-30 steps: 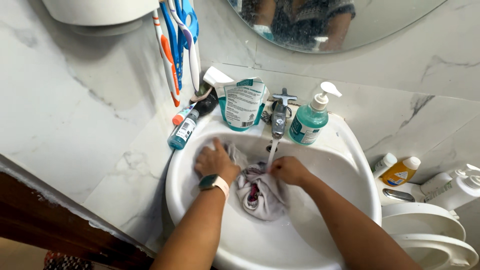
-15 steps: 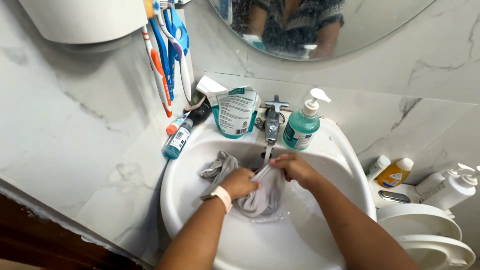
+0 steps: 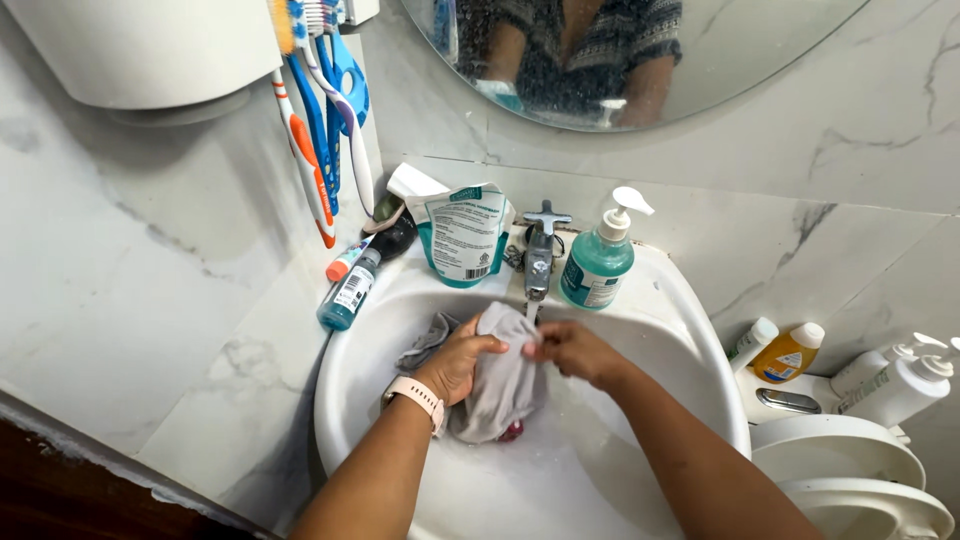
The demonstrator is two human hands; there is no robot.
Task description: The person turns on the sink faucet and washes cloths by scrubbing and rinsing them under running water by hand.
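Note:
Both my hands are inside a white washbasin [image 3: 690, 330], gripping a wet grey cloth [image 3: 505, 390] right under the metal tap [image 3: 538, 255]. My left hand [image 3: 458, 362], with a pale watch at the wrist, clutches the cloth's left side. My right hand [image 3: 575, 352] pinches its upper right edge near the thin stream of water. A bit of dark red fabric [image 3: 512, 432] shows beneath the cloth, and another grey fold [image 3: 428, 342] lies to the left.
On the basin rim stand a teal soap pump bottle [image 3: 600, 262], a teal refill pouch [image 3: 463, 238] and a small blue bottle [image 3: 348, 292]. Toothbrushes [image 3: 318, 130] hang on the marble wall. Yellow and white bottles [image 3: 790, 352] and a white lid [image 3: 840, 455] sit at right. A mirror [image 3: 620, 50] hangs above.
My left hand has moved from the basin's left side to the middle and bunched the grey cloth up under the tap. My right hand stays at the cloth's top edge.

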